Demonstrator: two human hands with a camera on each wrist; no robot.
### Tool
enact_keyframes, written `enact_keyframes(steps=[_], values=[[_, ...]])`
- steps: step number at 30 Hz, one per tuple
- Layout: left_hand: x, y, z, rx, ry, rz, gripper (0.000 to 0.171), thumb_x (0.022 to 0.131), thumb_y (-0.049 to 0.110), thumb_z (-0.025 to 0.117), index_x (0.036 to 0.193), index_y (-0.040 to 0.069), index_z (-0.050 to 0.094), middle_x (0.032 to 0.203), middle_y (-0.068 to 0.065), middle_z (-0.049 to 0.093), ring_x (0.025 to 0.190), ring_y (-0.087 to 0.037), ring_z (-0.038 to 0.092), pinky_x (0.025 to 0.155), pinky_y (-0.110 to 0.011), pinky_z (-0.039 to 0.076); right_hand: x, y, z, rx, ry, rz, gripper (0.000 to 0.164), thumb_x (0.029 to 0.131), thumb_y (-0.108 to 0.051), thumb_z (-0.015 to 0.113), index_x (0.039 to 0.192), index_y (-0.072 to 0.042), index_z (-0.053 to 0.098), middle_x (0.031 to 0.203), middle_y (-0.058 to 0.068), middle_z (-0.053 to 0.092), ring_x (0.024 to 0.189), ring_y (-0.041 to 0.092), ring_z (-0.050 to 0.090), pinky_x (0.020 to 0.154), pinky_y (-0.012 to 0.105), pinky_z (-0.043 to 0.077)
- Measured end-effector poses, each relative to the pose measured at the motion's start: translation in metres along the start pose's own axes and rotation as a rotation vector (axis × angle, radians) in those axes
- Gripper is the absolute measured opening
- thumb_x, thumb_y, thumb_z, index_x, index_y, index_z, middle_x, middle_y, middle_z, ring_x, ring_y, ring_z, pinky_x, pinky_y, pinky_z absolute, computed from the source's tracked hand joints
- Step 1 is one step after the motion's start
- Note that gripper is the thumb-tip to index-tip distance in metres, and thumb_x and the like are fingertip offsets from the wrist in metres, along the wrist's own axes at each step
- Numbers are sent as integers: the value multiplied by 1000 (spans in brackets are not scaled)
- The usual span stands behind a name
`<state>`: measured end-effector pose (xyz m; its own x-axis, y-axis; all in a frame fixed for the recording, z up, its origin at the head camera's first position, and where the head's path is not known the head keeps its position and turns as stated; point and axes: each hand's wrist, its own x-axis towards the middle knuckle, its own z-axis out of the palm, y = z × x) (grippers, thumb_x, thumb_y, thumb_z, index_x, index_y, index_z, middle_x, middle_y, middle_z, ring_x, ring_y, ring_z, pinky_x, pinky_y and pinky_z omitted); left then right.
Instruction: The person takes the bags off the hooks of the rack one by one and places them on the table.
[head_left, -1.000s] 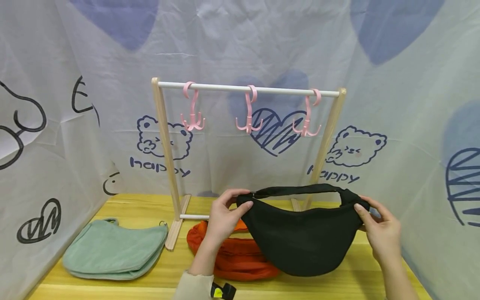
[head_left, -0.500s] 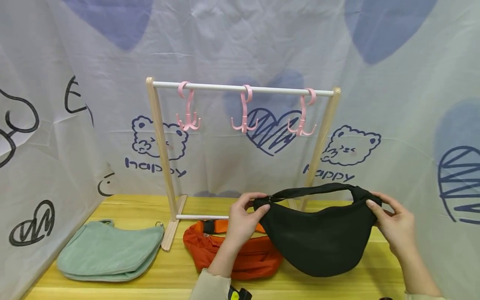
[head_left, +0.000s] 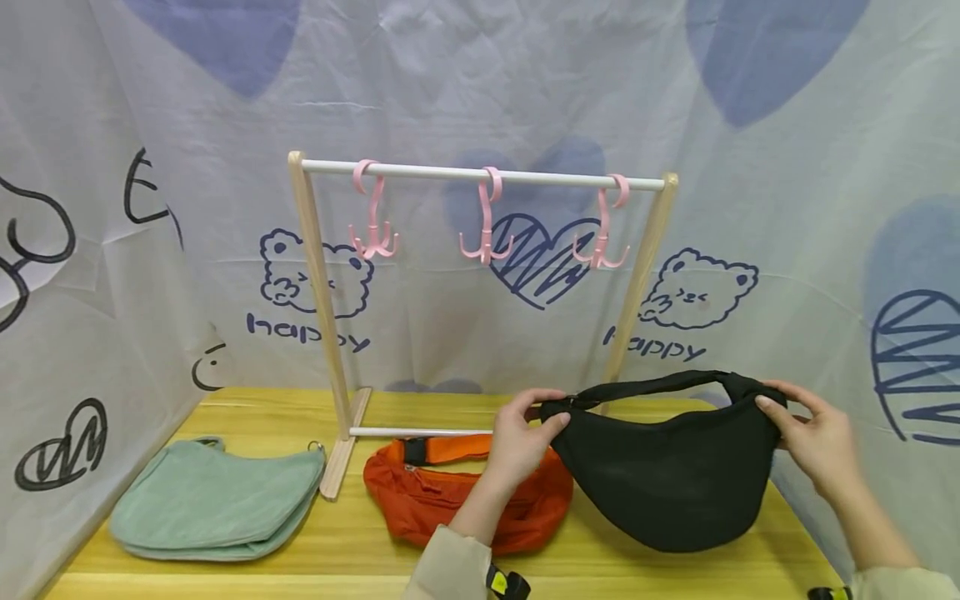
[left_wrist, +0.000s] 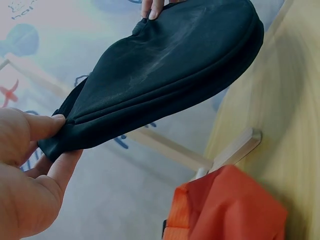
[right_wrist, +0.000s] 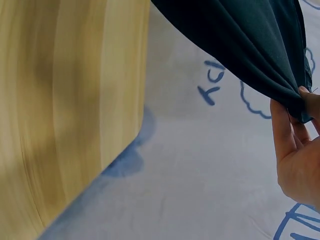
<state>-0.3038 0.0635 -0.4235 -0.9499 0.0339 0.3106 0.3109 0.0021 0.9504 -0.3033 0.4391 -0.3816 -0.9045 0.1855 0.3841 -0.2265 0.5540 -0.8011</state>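
A black crescent-shaped shoulder bag (head_left: 667,475) is held up over the right part of the table, its strap arching along the top. My left hand (head_left: 521,437) pinches the bag's left upper corner between thumb and fingers. At the opposite upper corner, my right hand (head_left: 817,433) grips the fabric near the strap's end. In the left wrist view the bag (left_wrist: 165,70) appears from below, with a seam along its curved edge. Behind my left forearm lies an orange-red waist bag (head_left: 397,500), partly hidden by the arm.
A pale green bag (head_left: 217,500) lies at the table's left. Behind stands a wooden rack with a white rail (head_left: 427,172), bearing three pink multi-prong hooks, one being the middle hook (head_left: 486,242). The wooden table (head_left: 300,579) ends near a patterned cloth backdrop on the right.
Both hands have moved to the right with the black bag between them, uncovering more of the orange-red waist bag. The head view has shifted slightly.
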Motion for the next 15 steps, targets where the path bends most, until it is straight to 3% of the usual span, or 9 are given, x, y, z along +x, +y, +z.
enact_keyframes(steps=[6,9,12,15], values=[[3,-9,17,-17,-12,-2,25,94,6,77,117,16,77,123,-4,71,102,-23,67,77,-27,61,8,8,-11,-137,-20,-37,34,103,-27,69,131,-8,69,102,-31,55,68,-11,65,53,21,56],[3,-11,26,-23,-15,-8,25,94,5,76,117,15,77,123,-4,71,100,-21,67,76,-25,60,12,12,-16,-262,-19,-65,38,104,-26,67,131,1,66,111,-4,67,66,-13,61,51,21,52],[5,-13,36,-16,-15,-17,26,94,3,76,118,14,77,123,-4,71,99,-20,68,75,-24,60,16,17,-22,-380,-24,-81,39,105,-26,65,130,3,65,125,30,64,67,-18,52,53,21,45],[5,-15,44,-13,-22,-43,26,94,3,76,119,12,77,124,-3,71,98,-20,68,73,-25,60,19,22,-27,-445,-46,-77,39,105,-26,63,131,3,65,131,40,58,70,-14,51,55,22,44]])
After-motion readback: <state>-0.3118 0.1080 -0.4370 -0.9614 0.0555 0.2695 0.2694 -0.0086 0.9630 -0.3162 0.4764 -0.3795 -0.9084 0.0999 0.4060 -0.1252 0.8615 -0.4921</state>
